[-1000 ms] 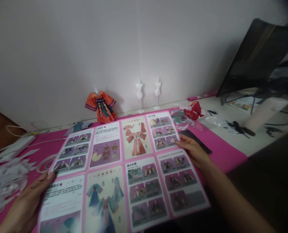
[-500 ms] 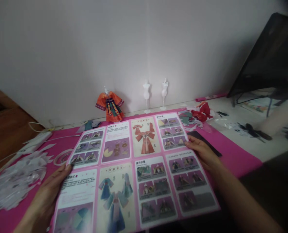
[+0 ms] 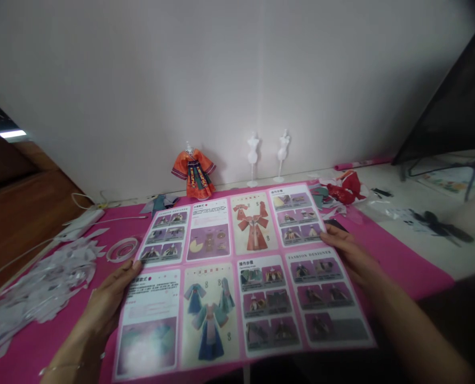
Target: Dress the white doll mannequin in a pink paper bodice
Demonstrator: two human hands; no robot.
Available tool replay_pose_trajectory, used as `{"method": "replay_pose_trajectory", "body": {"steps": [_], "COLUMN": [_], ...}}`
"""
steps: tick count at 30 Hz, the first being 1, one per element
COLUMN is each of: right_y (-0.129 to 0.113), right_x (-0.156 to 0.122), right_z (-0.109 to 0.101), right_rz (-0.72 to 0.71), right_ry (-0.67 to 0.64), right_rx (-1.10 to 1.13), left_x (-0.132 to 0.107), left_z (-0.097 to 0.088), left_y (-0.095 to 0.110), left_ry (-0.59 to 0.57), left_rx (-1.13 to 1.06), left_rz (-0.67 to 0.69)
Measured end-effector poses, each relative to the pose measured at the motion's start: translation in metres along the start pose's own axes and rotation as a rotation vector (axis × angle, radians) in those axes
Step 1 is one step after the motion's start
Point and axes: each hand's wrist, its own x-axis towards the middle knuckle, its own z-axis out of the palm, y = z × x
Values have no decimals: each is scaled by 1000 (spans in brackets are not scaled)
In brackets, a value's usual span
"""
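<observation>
A large pink-bordered instruction sheet is held up in front of me, printed with robes, small step photos and text. My left hand grips its left edge, thumb on the printed face. At the right edge, my right hand pinches the sheet, thumb in front and other fingers mostly hidden behind. Beyond the sheet stands a small mannequin in an orange robe with a dark green skirt. Two bare white mannequins, one and another, stand to its right against the wall.
A pink mat covers much of the table. Clear plastic scraps and a tape roll lie at left, near a white power strip. Red fabric lies right of the sheet. A dark monitor stands far right.
The view has turned slightly left, so the background things appear shifted right. The sheet sits a little further right in view, still between both hands.
</observation>
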Motion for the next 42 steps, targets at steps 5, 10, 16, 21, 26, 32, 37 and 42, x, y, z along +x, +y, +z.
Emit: {"method": "replay_pose_trajectory", "body": {"steps": [5,10,16,21,26,32,37,42], "right_y": [-1,0,4,-8,-32,-33,19,50], "right_x": [2,6,12,4,-13,-35,-58,-71], "right_z": [-1,-6,-16,-10,25,82,124,119], "right_rz": [-5,2,19,31,-82,-359,-322,-842], "right_ry": [-4,9,74,89,234,-39,-552,-514], "right_rx": [-19,-53,-132,-188,-287,-583,-742,-753], "left_x": [7,1,-7,-15,-23,-27,-35,-39], "left_z": [-5,7,25,35,47,61,73,76], "left_y": [-9,-14,-26,-41,-60,-82,-88,-87], "left_ry": [-123,-240,-244,-231,-217,-268,-300,-320], "left_rx": [50,219,386,314,216,62,-54,-141], "left_rz": [-3,-4,68,107,108,51,40,-4]}}
